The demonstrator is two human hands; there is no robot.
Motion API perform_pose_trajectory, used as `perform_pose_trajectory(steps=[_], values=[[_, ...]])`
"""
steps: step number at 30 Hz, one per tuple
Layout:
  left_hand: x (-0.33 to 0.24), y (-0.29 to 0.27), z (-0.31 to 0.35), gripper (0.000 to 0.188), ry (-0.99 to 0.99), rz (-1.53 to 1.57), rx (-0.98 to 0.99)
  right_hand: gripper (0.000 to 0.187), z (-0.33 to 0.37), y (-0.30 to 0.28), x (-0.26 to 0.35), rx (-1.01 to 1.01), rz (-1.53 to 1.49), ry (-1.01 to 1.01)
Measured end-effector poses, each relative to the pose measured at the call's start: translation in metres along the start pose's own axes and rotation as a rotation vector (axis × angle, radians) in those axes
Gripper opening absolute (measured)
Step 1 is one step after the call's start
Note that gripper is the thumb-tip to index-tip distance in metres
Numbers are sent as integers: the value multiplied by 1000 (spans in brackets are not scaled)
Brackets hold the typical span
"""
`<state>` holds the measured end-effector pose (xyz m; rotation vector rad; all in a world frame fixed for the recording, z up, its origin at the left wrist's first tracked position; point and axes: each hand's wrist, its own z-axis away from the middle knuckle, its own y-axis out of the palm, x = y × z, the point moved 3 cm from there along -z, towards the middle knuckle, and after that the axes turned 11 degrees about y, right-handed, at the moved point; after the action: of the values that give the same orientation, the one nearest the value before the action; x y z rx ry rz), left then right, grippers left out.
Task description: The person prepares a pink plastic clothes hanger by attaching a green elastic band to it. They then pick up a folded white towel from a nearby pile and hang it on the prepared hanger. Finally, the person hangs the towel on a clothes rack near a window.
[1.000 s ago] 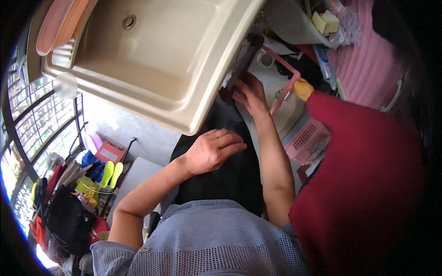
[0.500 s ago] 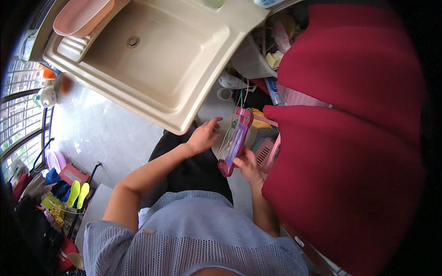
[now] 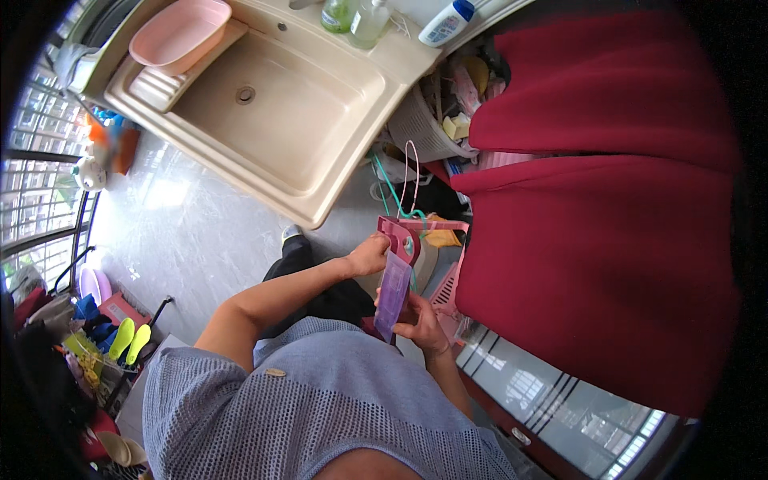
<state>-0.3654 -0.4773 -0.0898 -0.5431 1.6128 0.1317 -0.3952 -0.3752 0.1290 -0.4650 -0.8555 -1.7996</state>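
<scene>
I judge the pink board (image 3: 394, 288) light, stiff plastic: left hand (image 3: 370, 256) grips its top edge, right hand (image 3: 419, 314) clasps its lower edge.

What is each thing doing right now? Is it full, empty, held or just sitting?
Sink: empty, dry.
Pink basin: empty, resting on the sink's edge.
Pink board: held upright by both hands.
Left hand: gripping the board's top.
Right hand: gripping its lower part.
</scene>
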Motion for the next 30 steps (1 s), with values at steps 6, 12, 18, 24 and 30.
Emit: perform_pose_trajectory(steps=[6, 12, 18, 24, 30], values=[[-118, -78, 17, 51, 116, -221, -216, 62, 35, -7, -4, 98, 91, 32], [-97, -42, -39, 63, 471, -351, -80, 60, 50, -15, -16, 167, 147, 29], [-105, 9, -93, 57, 889, -181, 19, 63, 68, -13, -33, 177, 209, -26], [-28, 78, -81, 27, 576, -119, 58, 65, 81, -23, -62, 168, 279, 112], [-2, 51, 15, 26, 795, -129, -269, 72, 57, -1, -71, 436, 147, 211]])
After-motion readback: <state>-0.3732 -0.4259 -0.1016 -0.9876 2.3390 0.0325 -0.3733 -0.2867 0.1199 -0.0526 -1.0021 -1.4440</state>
